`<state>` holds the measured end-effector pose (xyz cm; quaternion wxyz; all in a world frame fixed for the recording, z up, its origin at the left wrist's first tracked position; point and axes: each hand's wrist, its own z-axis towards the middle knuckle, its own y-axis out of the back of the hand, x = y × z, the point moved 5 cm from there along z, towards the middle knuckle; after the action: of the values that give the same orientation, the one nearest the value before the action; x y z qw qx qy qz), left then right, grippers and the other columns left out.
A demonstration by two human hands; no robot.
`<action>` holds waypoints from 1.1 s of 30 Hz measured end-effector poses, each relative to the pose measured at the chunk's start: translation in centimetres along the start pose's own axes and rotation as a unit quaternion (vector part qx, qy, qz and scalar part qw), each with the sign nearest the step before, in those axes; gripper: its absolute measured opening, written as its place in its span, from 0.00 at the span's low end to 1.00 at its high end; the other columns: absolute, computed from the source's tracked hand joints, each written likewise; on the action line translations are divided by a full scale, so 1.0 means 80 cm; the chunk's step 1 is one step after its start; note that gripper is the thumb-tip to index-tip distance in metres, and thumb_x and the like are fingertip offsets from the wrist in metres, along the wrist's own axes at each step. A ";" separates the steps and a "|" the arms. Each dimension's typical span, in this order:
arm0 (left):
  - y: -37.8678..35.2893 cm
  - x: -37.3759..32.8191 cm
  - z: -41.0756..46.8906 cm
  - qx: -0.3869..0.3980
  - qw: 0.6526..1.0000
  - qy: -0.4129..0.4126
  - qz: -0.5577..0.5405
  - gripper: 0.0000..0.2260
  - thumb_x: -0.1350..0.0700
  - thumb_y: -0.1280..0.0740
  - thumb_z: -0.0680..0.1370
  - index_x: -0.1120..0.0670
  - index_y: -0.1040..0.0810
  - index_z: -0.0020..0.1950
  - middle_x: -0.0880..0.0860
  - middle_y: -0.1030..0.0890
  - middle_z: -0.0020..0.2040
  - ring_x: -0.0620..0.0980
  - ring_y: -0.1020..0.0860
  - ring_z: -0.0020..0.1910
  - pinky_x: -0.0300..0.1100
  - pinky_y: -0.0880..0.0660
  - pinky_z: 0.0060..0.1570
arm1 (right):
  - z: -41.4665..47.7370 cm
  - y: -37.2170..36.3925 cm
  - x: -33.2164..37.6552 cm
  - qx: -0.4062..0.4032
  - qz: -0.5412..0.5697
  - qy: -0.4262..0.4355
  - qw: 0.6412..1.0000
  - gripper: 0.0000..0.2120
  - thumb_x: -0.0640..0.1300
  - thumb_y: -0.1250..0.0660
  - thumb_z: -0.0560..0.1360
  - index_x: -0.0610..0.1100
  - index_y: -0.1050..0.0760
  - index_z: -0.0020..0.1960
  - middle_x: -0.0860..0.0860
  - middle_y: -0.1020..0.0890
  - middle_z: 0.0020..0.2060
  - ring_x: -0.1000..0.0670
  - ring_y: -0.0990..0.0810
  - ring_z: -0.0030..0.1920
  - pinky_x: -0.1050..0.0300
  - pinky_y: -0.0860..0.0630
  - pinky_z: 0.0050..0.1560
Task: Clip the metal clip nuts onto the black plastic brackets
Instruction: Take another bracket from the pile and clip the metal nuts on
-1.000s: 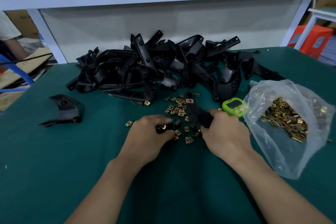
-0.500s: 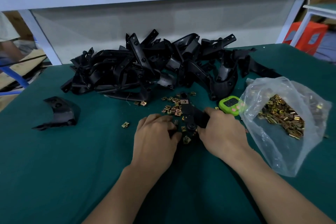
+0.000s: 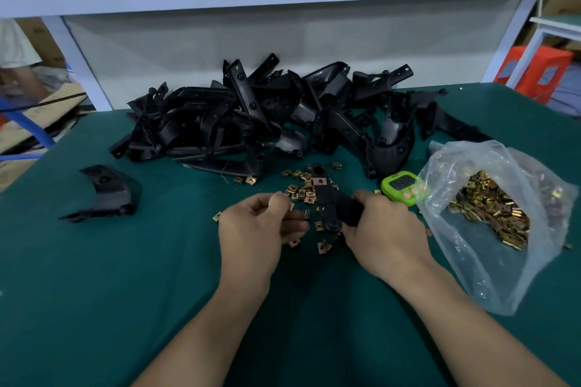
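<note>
Right hand [image 3: 382, 229]: gripped a black bracket [image 3: 336, 204], likely steadying it for clipping.
Left hand [image 3: 254, 229]: fingers curled beside loose clip nuts [image 3: 301, 192]; any pinched nut hidden.

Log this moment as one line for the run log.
phase: clipping | right hand: grips black bracket, one nut on far end | left hand: curled, hold unclear | loose clip nuts: on mat between hands

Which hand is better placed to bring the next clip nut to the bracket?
Left. The left hand is close beside the loose clip nuts; the right hand grips the black bracket.
</note>
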<state>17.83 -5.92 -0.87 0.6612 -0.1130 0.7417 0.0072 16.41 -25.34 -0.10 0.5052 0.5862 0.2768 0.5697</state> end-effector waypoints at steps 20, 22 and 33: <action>-0.001 0.010 0.007 0.038 0.980 0.115 -0.159 0.03 0.63 0.30 0.80 0.62 0.16 0.50 0.57 0.14 0.40 0.47 0.15 0.35 0.36 0.20 0.33 | -0.002 -0.002 0.004 0.002 -0.020 0.018 1.000 0.09 0.51 0.28 0.73 0.56 0.24 0.52 0.51 0.21 0.38 0.41 0.23 0.39 0.53 0.31 0.38; -0.001 0.009 0.007 0.044 0.982 0.107 -0.150 0.04 0.63 0.30 0.80 0.63 0.16 0.50 0.58 0.14 0.41 0.49 0.15 0.36 0.38 0.19 0.35 | -0.002 -0.002 0.004 -0.004 -0.025 0.019 1.000 0.09 0.51 0.27 0.73 0.55 0.24 0.52 0.53 0.27 0.34 0.42 0.28 0.37 0.53 0.32 0.37; -0.019 0.007 0.000 0.185 0.973 0.083 -0.111 0.20 0.68 0.39 0.69 0.65 0.18 0.59 0.63 0.15 0.51 0.55 0.18 0.44 0.44 0.18 0.43 | -0.014 0.019 0.020 -0.033 0.136 0.061 0.988 0.02 0.53 0.34 0.69 0.56 0.27 0.39 0.55 0.21 0.30 0.46 0.21 0.34 0.51 0.26 0.34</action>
<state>18.06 -7.46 -1.24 0.6036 -0.0706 0.7649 -0.2136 15.29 -24.10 1.72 0.4249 0.5653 0.2057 0.6765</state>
